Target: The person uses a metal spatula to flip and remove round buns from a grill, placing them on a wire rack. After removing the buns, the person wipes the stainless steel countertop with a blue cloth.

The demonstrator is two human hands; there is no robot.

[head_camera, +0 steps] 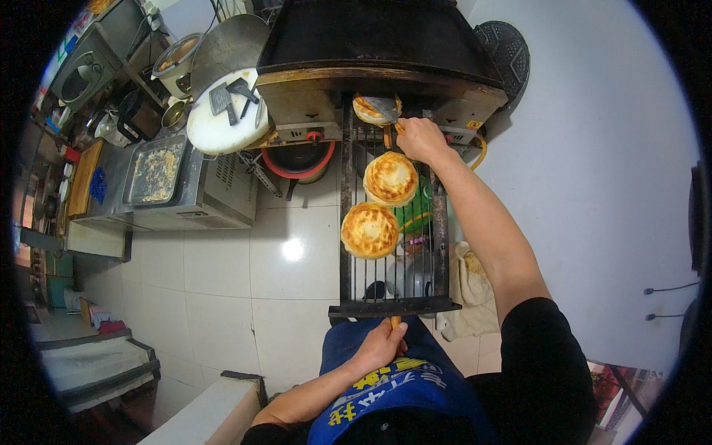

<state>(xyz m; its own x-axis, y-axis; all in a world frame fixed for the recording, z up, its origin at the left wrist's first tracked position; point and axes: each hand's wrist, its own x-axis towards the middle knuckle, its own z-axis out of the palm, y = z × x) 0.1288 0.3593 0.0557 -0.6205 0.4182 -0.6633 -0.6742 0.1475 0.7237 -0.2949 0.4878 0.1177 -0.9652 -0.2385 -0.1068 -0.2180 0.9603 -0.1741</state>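
Note:
A barred metal rack (439,245) is pulled out from under a black-topped griddle oven (384,39). My left hand (381,346) grips the wooden handle (395,322) at the rack's near end. In my right hand (421,139) is a metal spatula (384,108), its blade against a browned round flatbread (367,110) at the oven's mouth. Two more round flatbreads, one a little below that hand (391,179) and one nearer me (370,230), lie on the bars. Part of the farthest bread is hidden by the blade.
Left of the oven, a round white board (222,130) holds a cleaver (221,100) and other tools. A metal tray with crumbly food (154,169) lies on a steel counter. A red-rimmed pot (300,161) sits below the oven. Cloth (473,306) hangs right of the rack.

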